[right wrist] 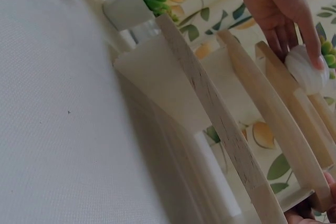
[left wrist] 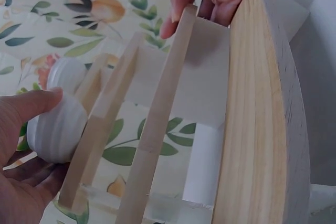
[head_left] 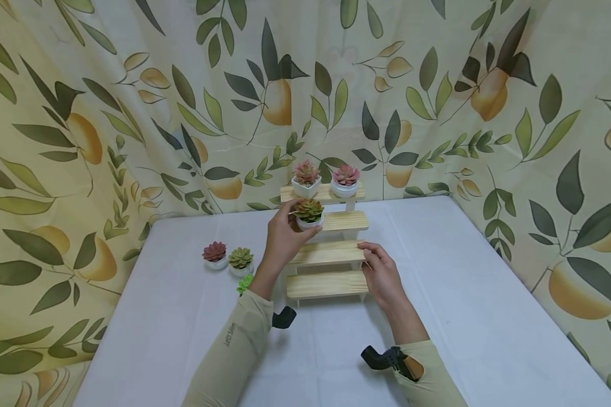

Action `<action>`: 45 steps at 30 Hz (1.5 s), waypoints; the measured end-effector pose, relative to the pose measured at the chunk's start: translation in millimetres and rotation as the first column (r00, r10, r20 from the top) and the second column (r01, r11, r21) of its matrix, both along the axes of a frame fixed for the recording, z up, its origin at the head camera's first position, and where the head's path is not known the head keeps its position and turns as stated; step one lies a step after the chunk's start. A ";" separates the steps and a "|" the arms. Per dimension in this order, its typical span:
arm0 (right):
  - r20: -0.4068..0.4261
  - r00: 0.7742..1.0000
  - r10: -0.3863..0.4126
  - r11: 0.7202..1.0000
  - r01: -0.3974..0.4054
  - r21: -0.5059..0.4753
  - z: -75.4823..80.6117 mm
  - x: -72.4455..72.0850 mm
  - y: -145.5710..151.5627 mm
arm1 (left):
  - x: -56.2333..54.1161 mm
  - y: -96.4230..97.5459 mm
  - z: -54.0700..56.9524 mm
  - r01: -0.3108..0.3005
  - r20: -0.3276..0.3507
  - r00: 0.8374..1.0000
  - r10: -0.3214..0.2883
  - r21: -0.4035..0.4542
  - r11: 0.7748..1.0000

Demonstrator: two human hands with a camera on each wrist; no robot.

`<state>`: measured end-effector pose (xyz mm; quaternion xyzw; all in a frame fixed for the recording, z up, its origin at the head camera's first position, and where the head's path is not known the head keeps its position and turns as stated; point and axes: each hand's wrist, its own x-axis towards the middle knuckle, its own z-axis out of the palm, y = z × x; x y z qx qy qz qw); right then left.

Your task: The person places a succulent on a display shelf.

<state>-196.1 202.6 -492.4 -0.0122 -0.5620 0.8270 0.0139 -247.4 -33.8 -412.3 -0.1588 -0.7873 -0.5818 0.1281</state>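
My left hand [head_left: 284, 234] grips a small white pot holding a green and reddish artificial succulent [head_left: 309, 211]. The pot is at the left end of the second-highest shelf of a stepped wooden stand [head_left: 331, 252]; whether it touches the board I cannot tell. At the stand's right side, my right hand [head_left: 383, 275] pinches the end of the second-lowest shelf. The left wrist view shows those fingers around the board's end [left wrist: 184, 22]. Two pink succulents, one in a heart-shaped pot [head_left: 306, 186] and one in a round pot [head_left: 344, 189], sit on the top shelf.
Left of the stand, on the white-covered table [head_left: 147, 339], are a dark red succulent [head_left: 215, 253], a green one [head_left: 241, 259] and a bright green one [head_left: 244, 284] partly behind my left forearm. A leaf-and-fruit patterned curtain [head_left: 183, 141] hangs behind the stand.
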 end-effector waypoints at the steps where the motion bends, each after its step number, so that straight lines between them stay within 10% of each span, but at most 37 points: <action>1: -0.001 1.000 -0.001 1.000 0.001 -0.001 0.1 0.0 0.1 | 0.1 0.4 0.2 0.000 -0.002 1.000 0.000 -0.002 1.000; 45: -0.001 1.000 0.008 1.000 -0.008 0.008 -0.2 -0.3 0.5 | 0.7 1.6 -1.5 -0.017 0.041 0.999 0.017 0.005 1.000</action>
